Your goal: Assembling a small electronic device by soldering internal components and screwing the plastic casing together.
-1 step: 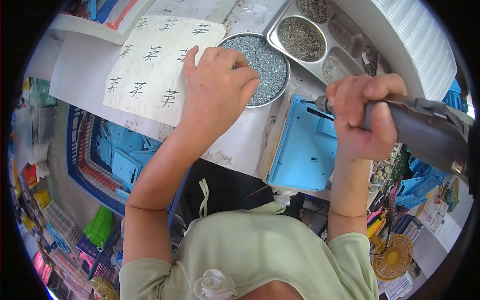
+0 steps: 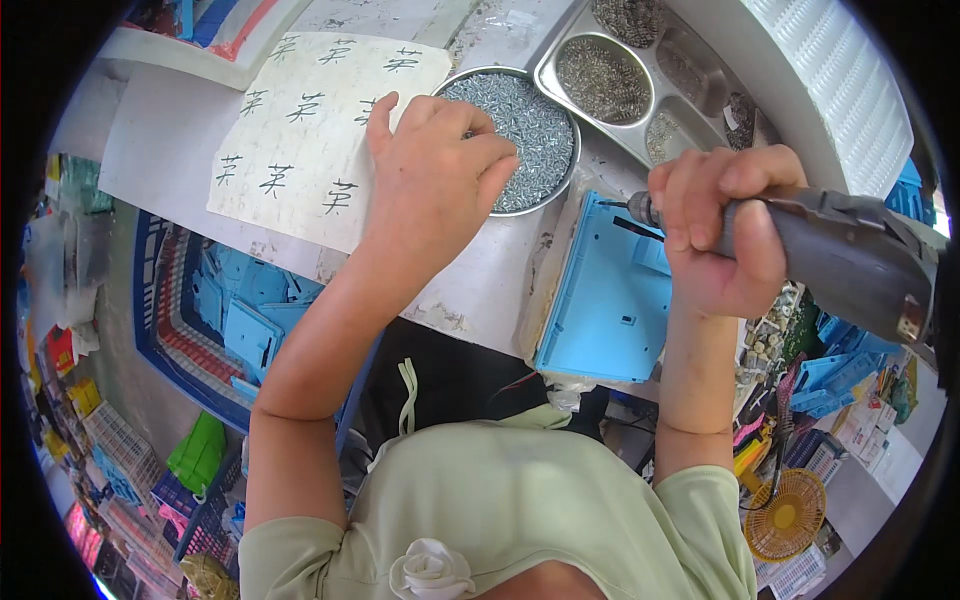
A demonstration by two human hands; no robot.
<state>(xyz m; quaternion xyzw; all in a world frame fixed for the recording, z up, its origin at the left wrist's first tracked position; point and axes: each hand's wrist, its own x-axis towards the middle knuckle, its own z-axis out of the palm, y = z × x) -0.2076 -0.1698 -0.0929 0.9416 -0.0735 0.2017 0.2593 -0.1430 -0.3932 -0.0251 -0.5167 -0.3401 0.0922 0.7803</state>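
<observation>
My left hand reaches over a round metal bowl full of small silvery screws. Its thumb and forefinger are pinched together above the screws; whatever is between the fingertips is hidden. My right hand is wrapped round a dark electric screwdriver, held sideways with its bit pointing left. Beneath the bit, at the table's front edge, lies a flat light-blue plastic panel with a raised rim and a dark strip near its top. The bit appears above the panel's far end; contact cannot be told.
A metal compartment tray with small springs and other parts stands behind the bowl. White paper with handwriting lies to the left. Below it, a blue basket holds light-blue plastic parts. White padded material rises at the right.
My right hand and the electric screwdriver have shifted very slightly left. The left hand stays over the bowl.
</observation>
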